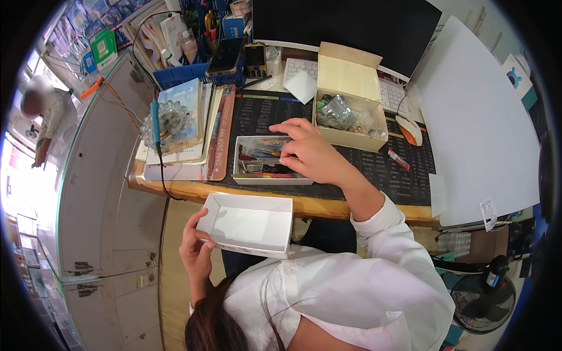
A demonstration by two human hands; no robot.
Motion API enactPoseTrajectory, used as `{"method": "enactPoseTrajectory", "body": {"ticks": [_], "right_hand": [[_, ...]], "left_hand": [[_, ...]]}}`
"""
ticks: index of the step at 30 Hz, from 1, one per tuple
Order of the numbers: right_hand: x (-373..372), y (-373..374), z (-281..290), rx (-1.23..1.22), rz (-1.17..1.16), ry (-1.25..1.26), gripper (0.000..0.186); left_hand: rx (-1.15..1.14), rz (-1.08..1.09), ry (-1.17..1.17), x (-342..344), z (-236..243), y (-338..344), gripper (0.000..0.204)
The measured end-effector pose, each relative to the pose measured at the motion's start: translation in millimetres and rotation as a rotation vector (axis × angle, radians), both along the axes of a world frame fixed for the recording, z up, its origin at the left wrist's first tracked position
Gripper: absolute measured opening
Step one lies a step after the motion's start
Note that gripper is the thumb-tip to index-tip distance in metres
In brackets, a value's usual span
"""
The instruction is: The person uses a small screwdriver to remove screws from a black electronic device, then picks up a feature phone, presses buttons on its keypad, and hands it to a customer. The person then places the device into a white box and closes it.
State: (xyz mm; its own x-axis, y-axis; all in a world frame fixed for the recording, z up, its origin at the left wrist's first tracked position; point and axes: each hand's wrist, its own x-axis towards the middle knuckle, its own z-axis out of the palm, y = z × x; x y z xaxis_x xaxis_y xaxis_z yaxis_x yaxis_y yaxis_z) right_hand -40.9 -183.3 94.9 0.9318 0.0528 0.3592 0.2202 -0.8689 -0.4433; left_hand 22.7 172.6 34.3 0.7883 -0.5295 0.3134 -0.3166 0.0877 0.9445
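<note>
An empty white cardboard box (246, 222) is tilted toward me below the desk edge, gripped by my left hand (196, 245) at its left side. My right hand (307, 155) hovers over another white box (240, 175) on the dark desk mat, its curved fingers apart above small tools and parts (260, 154); whether any fingertip touches them is unclear. Behind my right hand sits an open cream box (351, 137) with its lid raised, holding bagged small items (336, 112). A red-and-white small item (398, 159) lies to the right.
Monitor (345, 23), keyboard (295, 68) and mouse (408, 130) stand behind. Left are stacked books (190, 99), a blue-handled corded tool (155, 123) and a glass counter (88, 193), with another person (50, 111) beyond. A white panel (468, 128) and fan (483, 301) are right.
</note>
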Motion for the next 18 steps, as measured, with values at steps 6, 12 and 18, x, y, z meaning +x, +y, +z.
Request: {"method": "enactPoseTrajectory", "body": {"ticks": [6, 12, 18], "right_hand": [[5, 15, -2, -0.132, -0.033, -0.035, 0.007], [16, 31, 3, -0.383, -0.006, -0.11, 0.008], [27, 49, 13, -0.565, 0.038, -0.291, 0.008]], "left_hand": [[-0.023, -0.009, -0.011, 1, 4, -3, 0.019], [0.097, -0.139, -0.244, 10, 28, -14, 0.02], [0.407, -0.284, -0.28, 16, 59, -45, 0.024]]}}
